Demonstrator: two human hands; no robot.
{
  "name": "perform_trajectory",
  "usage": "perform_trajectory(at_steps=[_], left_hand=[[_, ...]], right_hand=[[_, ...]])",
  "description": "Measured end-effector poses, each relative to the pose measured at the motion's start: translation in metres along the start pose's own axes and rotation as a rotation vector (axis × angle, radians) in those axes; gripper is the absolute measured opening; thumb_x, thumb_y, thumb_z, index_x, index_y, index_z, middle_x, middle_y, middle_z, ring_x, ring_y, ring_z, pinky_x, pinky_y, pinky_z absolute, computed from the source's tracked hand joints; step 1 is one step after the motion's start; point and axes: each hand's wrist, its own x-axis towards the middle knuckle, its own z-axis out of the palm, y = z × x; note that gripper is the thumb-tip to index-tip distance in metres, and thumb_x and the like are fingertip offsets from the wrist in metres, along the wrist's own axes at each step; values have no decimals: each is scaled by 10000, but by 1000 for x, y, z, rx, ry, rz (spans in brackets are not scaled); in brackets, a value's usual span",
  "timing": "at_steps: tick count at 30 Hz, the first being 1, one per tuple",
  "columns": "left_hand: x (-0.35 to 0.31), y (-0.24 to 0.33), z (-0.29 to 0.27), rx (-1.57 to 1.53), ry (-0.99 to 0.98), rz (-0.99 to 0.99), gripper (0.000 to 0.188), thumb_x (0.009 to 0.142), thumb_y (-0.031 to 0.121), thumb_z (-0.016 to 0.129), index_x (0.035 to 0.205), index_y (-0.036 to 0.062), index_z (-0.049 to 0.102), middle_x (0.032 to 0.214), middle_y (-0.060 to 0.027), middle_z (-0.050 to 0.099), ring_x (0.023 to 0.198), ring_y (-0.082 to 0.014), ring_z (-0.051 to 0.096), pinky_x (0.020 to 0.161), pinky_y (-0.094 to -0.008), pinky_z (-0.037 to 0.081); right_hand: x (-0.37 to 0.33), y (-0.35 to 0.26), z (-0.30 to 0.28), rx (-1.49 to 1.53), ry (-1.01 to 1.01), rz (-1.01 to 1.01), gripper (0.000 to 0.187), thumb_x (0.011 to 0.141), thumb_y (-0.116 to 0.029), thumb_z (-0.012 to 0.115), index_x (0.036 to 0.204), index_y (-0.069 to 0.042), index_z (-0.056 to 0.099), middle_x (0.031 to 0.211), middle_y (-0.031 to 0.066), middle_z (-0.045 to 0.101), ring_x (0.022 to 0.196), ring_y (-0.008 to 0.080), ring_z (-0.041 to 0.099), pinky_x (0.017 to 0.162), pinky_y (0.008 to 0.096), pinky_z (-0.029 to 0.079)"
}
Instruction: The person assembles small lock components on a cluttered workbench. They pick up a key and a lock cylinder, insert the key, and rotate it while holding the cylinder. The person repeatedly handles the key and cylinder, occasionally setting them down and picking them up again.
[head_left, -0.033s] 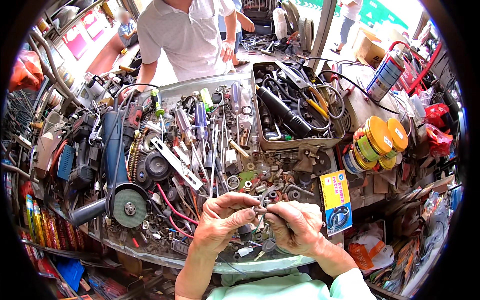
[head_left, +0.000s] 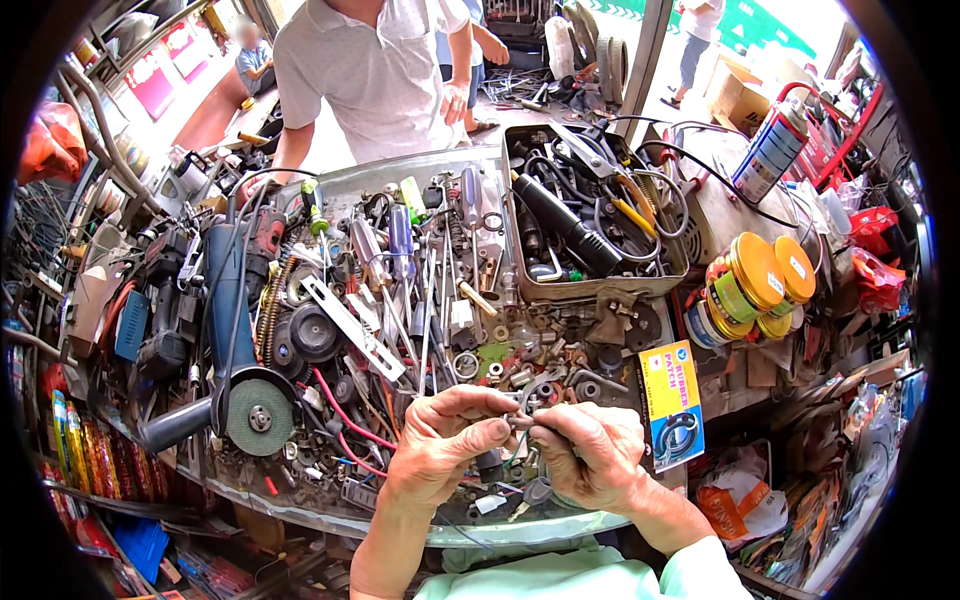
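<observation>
Both my hands meet over the front of the cluttered bench, fingertips pinched together. A small dark metal part [head_left: 519, 421], its exact kind too small to make out, sits between them. My left hand [head_left: 447, 440] grips it from the left with thumb and forefinger. From the other side, my right hand [head_left: 592, 452] pinches it between thumb and fingers. Just beyond lie loose nuts, washers and a metal ring [head_left: 466, 365]. A key [head_left: 518, 511] and a white connector piece [head_left: 489, 504] rest nearer the bench's front edge.
An angle grinder [head_left: 228, 310] lies at left, among screwdrivers [head_left: 400, 240] and cables. Behind stands a metal toolbox [head_left: 600, 288] with pliers and shears. On the right are a yellow-and-blue patch box [head_left: 672, 400], orange-lidded tubs [head_left: 757, 270] and a spray can [head_left: 770, 150]. A person [head_left: 370, 80] stands across the bench.
</observation>
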Motion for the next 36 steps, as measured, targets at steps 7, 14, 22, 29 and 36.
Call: perform_trajectory(at_steps=[7,14,22,29,36], left_hand=[[-2,-4,-2,112,-25,68,252,793,-30,698,1032,-61,627,986,-169,673,894,-196,662,796,-273,543],[1,-5,-2,112,-89,82,280,781,-30,709,1041,-70,613,1014,-186,663,906,-190,659,801,-279,544],[-1,-8,-3,204,-31,130,236,772,-34,716,986,-63,622,926,-141,678,826,-164,667,763,-273,542],[-2,-3,1,107,73,67,200,766,-39,715,952,-24,643,894,-114,686,811,-148,659,759,-277,535],[-1,-2,0,42,95,63,189,774,-47,702,957,-33,655,888,-143,697,761,-173,683,697,-267,560]], right_hand=[[2,0,-2,-54,6,16,211,769,-89,748,898,15,616,655,71,615,493,180,588,438,276,464],[-1,2,-3,-115,-13,76,255,762,-199,773,661,-74,574,500,11,457,378,151,451,361,271,353],[-2,2,-1,-104,-61,110,352,771,-222,764,565,-103,505,459,6,416,353,151,416,341,285,326],[3,-6,-5,7,-107,195,325,752,-196,753,975,-1,620,706,101,625,535,222,605,461,299,470],[0,-1,2,39,-58,59,365,721,32,677,1078,7,599,880,132,664,660,240,666,522,299,528]])
